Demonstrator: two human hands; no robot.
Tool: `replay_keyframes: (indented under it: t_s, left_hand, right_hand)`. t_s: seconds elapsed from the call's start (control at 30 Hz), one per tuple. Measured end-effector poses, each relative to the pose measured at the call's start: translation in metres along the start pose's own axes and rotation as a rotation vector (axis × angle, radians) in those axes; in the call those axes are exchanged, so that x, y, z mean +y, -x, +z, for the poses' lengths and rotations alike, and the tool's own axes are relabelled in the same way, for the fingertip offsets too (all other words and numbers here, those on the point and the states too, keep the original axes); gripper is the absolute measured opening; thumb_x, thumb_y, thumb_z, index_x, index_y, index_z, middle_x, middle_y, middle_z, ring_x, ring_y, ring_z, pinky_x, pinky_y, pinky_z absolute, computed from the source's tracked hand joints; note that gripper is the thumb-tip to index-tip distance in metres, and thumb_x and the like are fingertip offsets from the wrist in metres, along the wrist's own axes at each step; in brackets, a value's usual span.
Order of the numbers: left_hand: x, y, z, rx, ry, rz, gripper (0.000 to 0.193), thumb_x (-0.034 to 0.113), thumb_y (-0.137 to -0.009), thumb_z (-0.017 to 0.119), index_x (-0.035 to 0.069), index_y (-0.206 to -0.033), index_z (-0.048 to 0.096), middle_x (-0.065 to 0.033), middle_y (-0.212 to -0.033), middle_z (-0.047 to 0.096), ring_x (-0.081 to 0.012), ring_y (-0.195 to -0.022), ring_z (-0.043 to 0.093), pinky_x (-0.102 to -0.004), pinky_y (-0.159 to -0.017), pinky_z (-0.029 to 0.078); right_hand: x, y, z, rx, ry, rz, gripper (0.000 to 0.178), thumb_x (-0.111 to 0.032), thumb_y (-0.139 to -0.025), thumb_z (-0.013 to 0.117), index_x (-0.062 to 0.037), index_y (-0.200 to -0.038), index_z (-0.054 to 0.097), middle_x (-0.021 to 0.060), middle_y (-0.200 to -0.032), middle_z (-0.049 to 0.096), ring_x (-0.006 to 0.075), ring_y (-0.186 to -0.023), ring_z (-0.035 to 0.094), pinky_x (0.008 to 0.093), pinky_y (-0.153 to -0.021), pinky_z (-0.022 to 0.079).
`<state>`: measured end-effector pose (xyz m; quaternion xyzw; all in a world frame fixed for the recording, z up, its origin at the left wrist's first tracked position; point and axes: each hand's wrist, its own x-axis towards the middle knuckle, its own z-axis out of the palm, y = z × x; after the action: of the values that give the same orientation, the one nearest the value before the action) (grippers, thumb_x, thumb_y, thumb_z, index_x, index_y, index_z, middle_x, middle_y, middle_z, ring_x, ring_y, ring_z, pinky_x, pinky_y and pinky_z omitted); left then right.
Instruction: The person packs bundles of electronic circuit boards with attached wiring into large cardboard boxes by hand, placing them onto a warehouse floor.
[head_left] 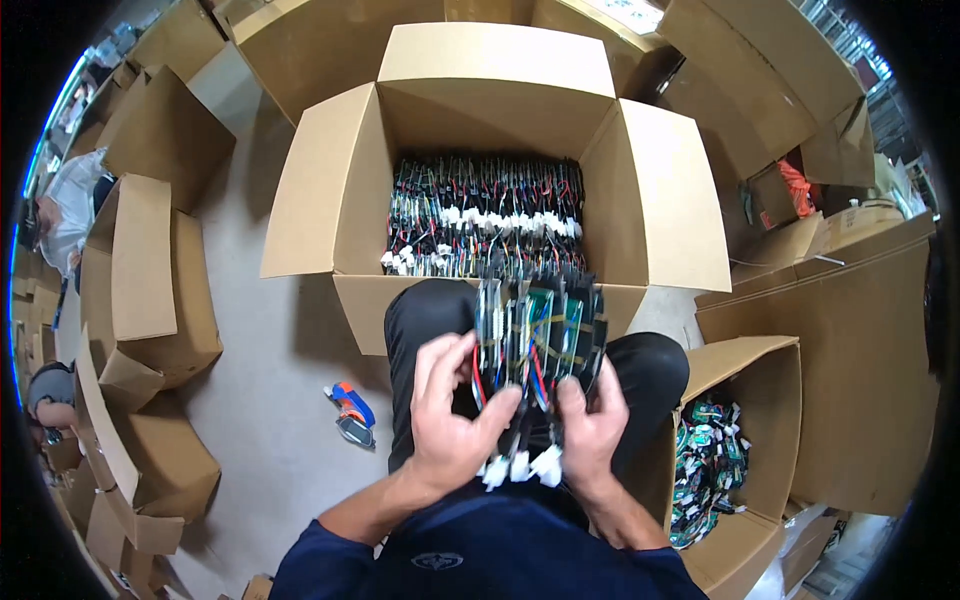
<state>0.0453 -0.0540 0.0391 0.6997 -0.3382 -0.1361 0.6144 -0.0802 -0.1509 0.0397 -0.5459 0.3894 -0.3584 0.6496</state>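
Observation:
Between my two hands, above my lap, is a bundle of circuit boards [545,322] with black sheets, coloured wires and white connectors hanging toward me. My left hand [450,410] is closed on the bundle's left side, thumb across the wires. On the other side my right hand [592,420] grips it, thumb in front. Just beyond my knees stands an open cardboard box [500,110], its flaps spread outward. Packed rows of similar boards [485,190] stand on edge inside it, white connectors showing in bands.
At my right a smaller open carton [770,430] holds a loose heap of green boards [708,465]. An orange and blue tape dispenser [353,413] lies on the floor at left. Open cartons [150,270] line the left side, with people beyond. Large cardboard boxes [840,360] stand at right.

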Motion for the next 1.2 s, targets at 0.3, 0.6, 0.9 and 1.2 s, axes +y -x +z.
replay_keyframes:
  t_s: [0.3, 0.6, 0.9, 1.2]
  left_hand:
    - [-0.07, -0.269, 0.023, -0.131, 0.212, -0.143, 0.035, 0.012, -0.091, 0.074, -0.009, -0.118, 0.067, -0.0069, -0.09, 0.073, -0.0119, -0.079, 0.066, -0.0308, -0.074, 0.055]
    - [-0.284, -0.294, 0.069, -0.155, -0.009, -0.687, 0.022, 0.005, -0.091, 0.073, -0.004, -0.11, 0.07, -0.008, -0.094, 0.072, -0.0136, -0.081, 0.064, -0.0312, -0.075, 0.053]
    - [-0.384, -0.281, 0.083, -0.252, -0.562, -0.596, 0.028, 0.017, -0.085, 0.078, 0.001, -0.107, 0.071, -0.0221, -0.094, 0.074, -0.0387, -0.092, 0.072, -0.0459, -0.083, 0.055]
    - [-0.387, -0.293, 0.067, -0.325, -0.769, -0.679, 0.038, 0.036, -0.091, 0.072, -0.002, -0.096, 0.07, -0.0251, -0.101, 0.072, -0.0426, -0.099, 0.069, -0.0518, -0.088, 0.053]
  right_hand:
    - [-0.001, -0.281, 0.068, -0.235, 0.194, -0.242, 0.041, -0.018, -0.096, 0.07, 0.006, -0.127, 0.057, 0.01, -0.103, 0.071, 0.0129, -0.086, 0.066, 0.0306, -0.078, 0.055]
    - [0.247, -0.379, 0.084, -0.21, 0.618, -0.086, 0.04, -0.013, -0.097, 0.068, 0.0044, -0.13, 0.053, 0.0128, -0.107, 0.068, 0.019, -0.094, 0.065, 0.035, -0.088, 0.054]
    - [0.317, -0.368, 0.091, -0.26, 0.698, -0.041, 0.053, -0.015, -0.089, 0.073, 0.0069, -0.132, 0.05, 0.0284, -0.12, 0.06, 0.0409, -0.113, 0.059, 0.044, -0.102, 0.046]
    - [0.306, -0.368, 0.097, -0.359, 0.858, -0.089, 0.053, -0.025, -0.091, 0.072, 0.0044, -0.131, 0.055, 0.0254, -0.12, 0.062, 0.0418, -0.115, 0.059, 0.0471, -0.099, 0.047]
